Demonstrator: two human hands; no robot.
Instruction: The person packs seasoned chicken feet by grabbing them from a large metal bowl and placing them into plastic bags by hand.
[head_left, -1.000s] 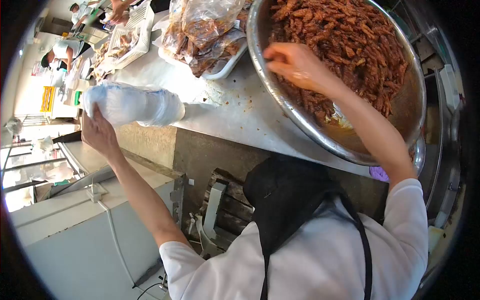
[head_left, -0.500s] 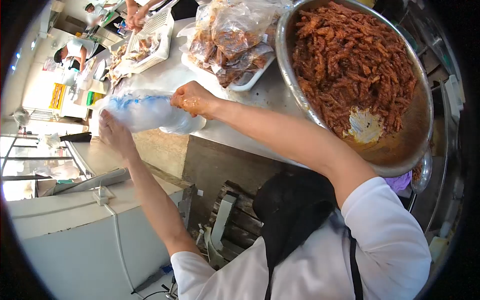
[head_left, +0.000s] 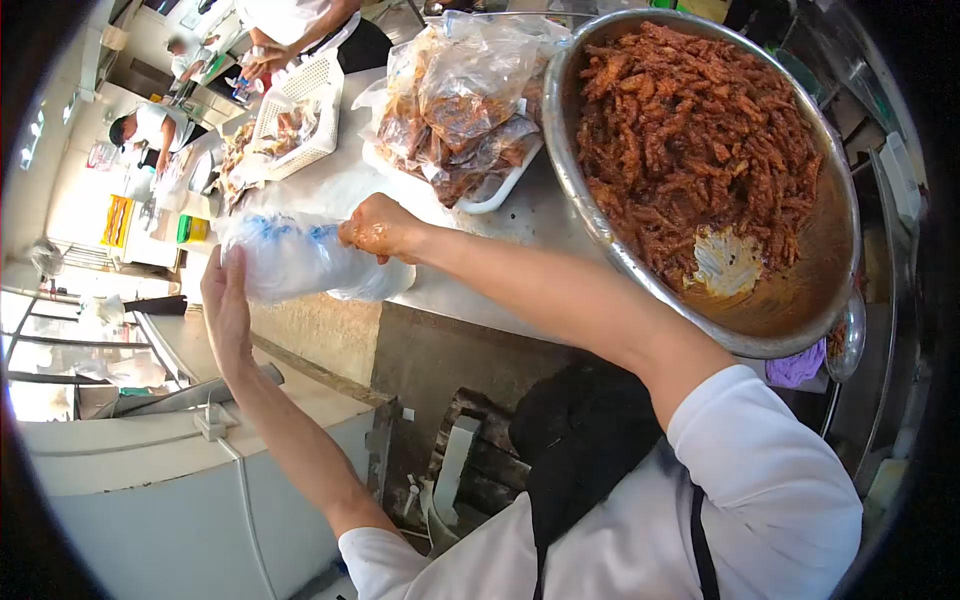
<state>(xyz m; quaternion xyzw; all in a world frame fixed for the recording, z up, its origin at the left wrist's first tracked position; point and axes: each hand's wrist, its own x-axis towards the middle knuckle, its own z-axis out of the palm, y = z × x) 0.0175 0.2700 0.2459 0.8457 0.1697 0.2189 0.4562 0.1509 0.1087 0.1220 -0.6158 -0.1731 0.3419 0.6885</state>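
Between my two hands, over the near left edge of the metal table, is a bundle of clear plastic bags [head_left: 285,260] with blue print along its top. My left hand [head_left: 228,305] grips its left end, thumb in front and the other fingers partly hidden. At the right end, my right hand [head_left: 385,230] is closed in a fist on the plastic, with reddish sauce on the knuckles. A large metal basin [head_left: 598,225] to the right holds a heap of sauce-coated brown-red pieces [head_left: 700,130]; a pale smeared patch shows near its front.
Behind my hands, a white tray [head_left: 490,203] bears filled plastic bags [head_left: 465,100] of marinated food. Farther left stands a white perforated basket [head_left: 318,145] with raw-looking pieces, beside another person's hands [head_left: 268,62]. Another person [head_left: 155,130] works in the background. A white counter [head_left: 200,490] is at lower left.
The bag bundle sits slightly lower and farther right in view. My left hand has shifted down and right, its thumb now upright. The co-worker at the basket shows more in view.
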